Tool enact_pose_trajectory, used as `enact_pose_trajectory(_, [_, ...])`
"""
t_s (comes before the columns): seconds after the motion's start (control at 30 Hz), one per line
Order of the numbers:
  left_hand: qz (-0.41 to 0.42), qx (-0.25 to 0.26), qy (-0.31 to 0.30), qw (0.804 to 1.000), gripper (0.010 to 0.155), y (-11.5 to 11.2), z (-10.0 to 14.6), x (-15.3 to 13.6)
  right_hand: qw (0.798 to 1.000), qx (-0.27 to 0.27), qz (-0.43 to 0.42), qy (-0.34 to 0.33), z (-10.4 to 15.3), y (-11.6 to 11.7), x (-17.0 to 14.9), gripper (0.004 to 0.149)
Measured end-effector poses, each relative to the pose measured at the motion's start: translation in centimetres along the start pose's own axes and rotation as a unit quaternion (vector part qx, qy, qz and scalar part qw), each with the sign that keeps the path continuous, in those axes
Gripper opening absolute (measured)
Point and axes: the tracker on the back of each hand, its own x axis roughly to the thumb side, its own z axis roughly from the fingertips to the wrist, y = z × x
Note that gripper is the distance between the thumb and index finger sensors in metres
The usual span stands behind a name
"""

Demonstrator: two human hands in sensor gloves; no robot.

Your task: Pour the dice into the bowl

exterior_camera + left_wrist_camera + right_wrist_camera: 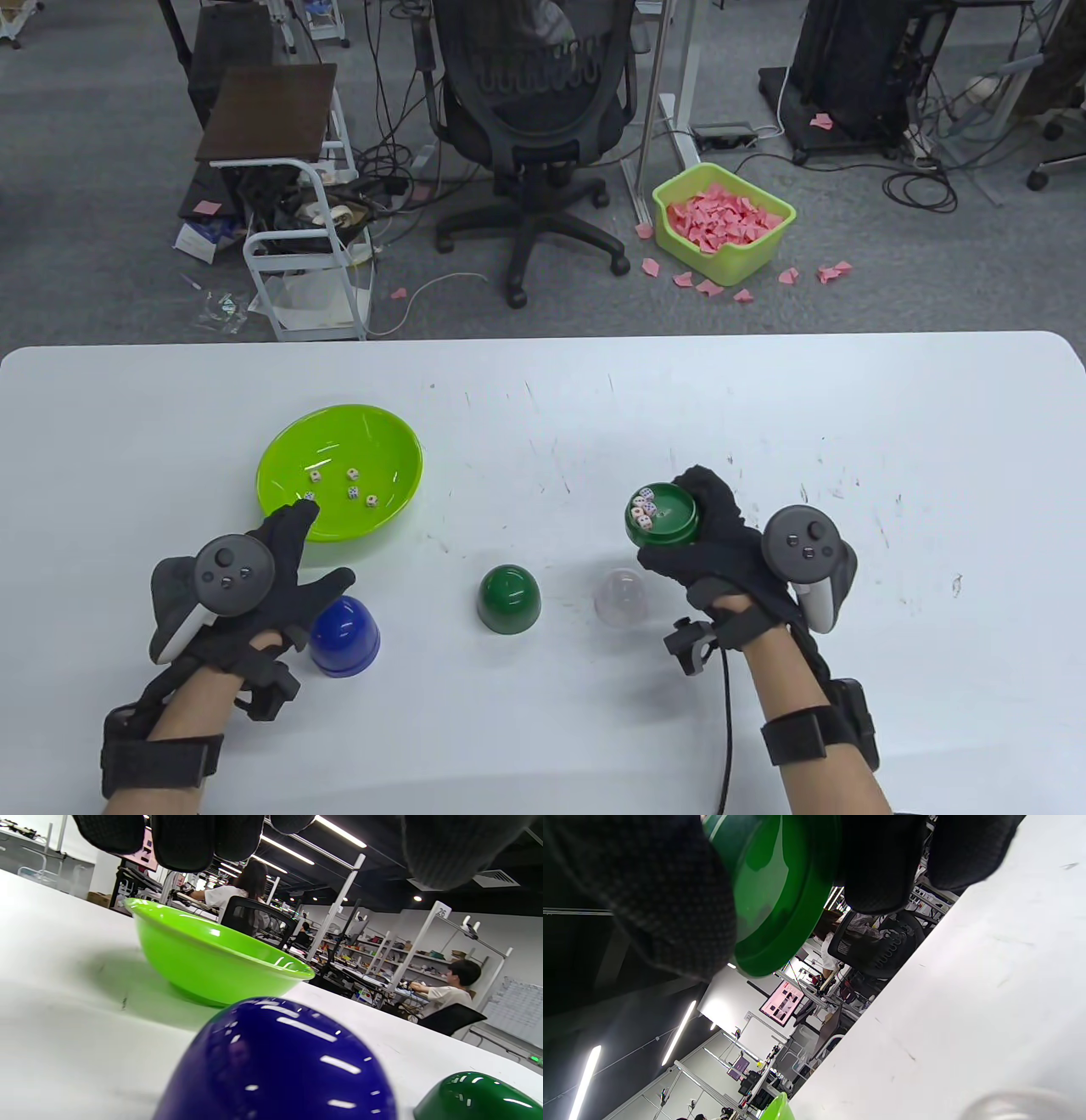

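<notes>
A lime green bowl (365, 433) sits left of centre on the white table with several dice (351, 473) in it. My left hand (314, 548) is spread open just in front of the bowl, with one fingertip at its near rim, and holds nothing. In the left wrist view its fingers (182, 840) hang above the bowl (212, 955). My right hand (704, 531) grips a dark green cup (670, 518), mouth up, above the table at the right. It holds several dice (645, 509). The right wrist view shows the cup (772, 899) between my fingers (878, 861).
Three cups stand upside down along the front of the table: a blue one (344, 635) under my left hand, a dark green one (509, 598) and a clear one (622, 594). The blue cup (275, 1065) fills the left wrist view.
</notes>
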Motion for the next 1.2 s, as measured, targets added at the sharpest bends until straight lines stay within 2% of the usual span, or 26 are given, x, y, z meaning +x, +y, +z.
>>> enact_pose_trajectory(0.17, [0.017, 0.008, 0.014, 1.0, 0.091, -0.6, 0.4, -1.2, 1.0, 0.015, 0.002, -0.004, -2.0, 3.2, 2.6, 0.103])
enact_pose_trajectory(0.4, [-0.007, 0.008, 0.02, 1.0, 0.092, -1.1, 0.5, -1.8, 0.999, 0.038, 0.02, -0.009, -4.4, 8.0, 5.9, 0.102])
enact_pose_trajectory(0.53, [0.006, 0.012, 0.022, 1.0, 0.093, -1.3, 0.3, -1.8, 0.998, 0.046, 0.039, -0.014, -5.9, 10.6, 8.2, 0.102])
enact_pose_trajectory(0.83, [0.006, 0.015, 0.029, 0.999, 0.094, -1.4, 0.4, -2.0, 0.99, 0.055, 0.126, -0.03, -8.9, 16.3, 11.9, 0.102])
enact_pose_trajectory(1.03, [0.0, 0.011, 0.035, 0.999, 0.093, -1.6, 0.4, -2.3, 0.972, 0.068, 0.221, -0.045, -10.3, 20.6, 13.5, 0.1])
enact_pose_trajectory(1.2, [-0.003, 0.009, 0.042, 0.999, 0.093, -1.5, 0.5, -2.3, 0.939, 0.083, 0.323, -0.081, -11.0, 24.6, 14.6, 0.099])
